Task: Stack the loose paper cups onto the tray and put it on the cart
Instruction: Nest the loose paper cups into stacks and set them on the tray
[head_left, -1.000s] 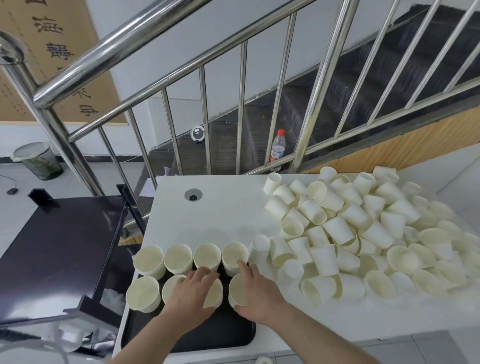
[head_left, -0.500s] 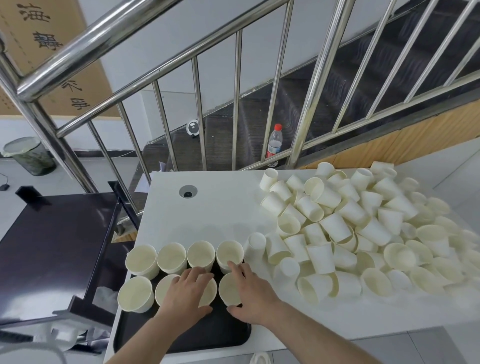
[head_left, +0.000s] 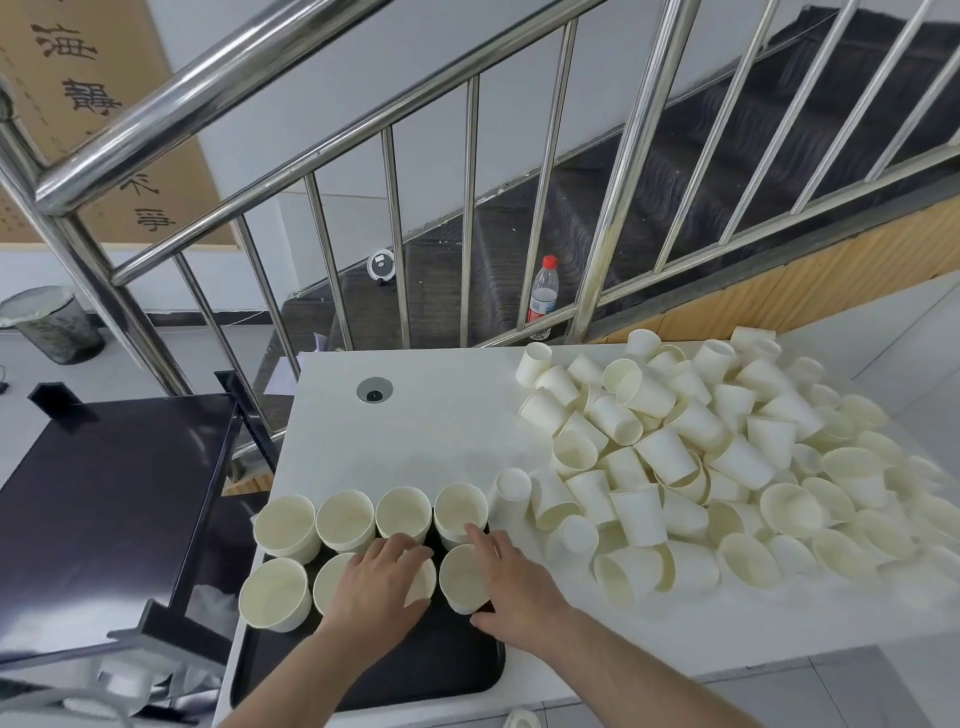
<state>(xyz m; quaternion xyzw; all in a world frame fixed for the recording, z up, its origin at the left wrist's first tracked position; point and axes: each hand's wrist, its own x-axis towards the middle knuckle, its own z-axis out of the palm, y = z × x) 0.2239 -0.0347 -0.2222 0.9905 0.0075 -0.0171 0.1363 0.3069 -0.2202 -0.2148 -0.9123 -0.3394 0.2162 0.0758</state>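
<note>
Eight paper cups stand upright in two rows on the far end of the black tray (head_left: 415, 670), which lies at the near left corner of the white table (head_left: 441, 426). Four make the far row (head_left: 374, 517), rims side by side. In the near row, the leftmost cup (head_left: 274, 593) stands clear, the next (head_left: 328, 581) is partly under the left hand (head_left: 376, 587), and a third cup (head_left: 420, 582) shows only as a sliver at that hand's right edge. The left hand lies palm down over these cups with its fingers spread and fairly straight, tips reaching toward the far row; whether it grips anything I cannot tell. The right hand (head_left: 514, 584) rests just beside it on the rightmost near cup (head_left: 462, 577), index finger stretched out straight to the rim of the far row's right cup (head_left: 460, 512), thumb down at the tray's right edge; its fingers look relaxed, not curled round the cup.

Right of the tray, a large heap of loose cups (head_left: 701, 457) covers the table, most lying on their sides, the nearest touching the tray's far right corner. Left of the table stands the dark cart (head_left: 104, 483). Behind the table a steel stair railing (head_left: 613, 218) rises, with a plastic bottle (head_left: 543, 293) on the dark stairs beyond it, and a bin (head_left: 52, 325) on the floor far left.
</note>
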